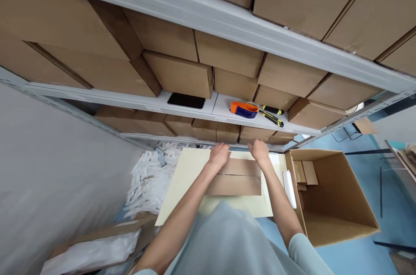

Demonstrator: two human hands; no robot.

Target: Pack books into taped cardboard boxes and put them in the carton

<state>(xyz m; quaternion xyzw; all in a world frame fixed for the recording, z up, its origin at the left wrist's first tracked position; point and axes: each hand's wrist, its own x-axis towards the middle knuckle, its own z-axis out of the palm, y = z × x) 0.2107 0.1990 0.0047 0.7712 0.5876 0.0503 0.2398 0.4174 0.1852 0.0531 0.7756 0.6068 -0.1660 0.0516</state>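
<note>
A small closed cardboard box (234, 178) lies on a pale cream table top (185, 179) below me. My left hand (219, 155) rests on the box's far left corner with its fingers curled over the edge. On the far right corner my right hand (260, 151) does the same, fingers bent over the far edge. Both hands press on the box's top flaps, and a seam runs across the lid between them.
A grey metal shelf unit full of cardboard boxes fills the view ahead. On its ledge lie a black phone (186, 101), an orange tape dispenser (243, 109) and a yellow-black utility knife (271, 118). An open large carton (334, 192) stands right; white packing filler (149, 175) is heaped left.
</note>
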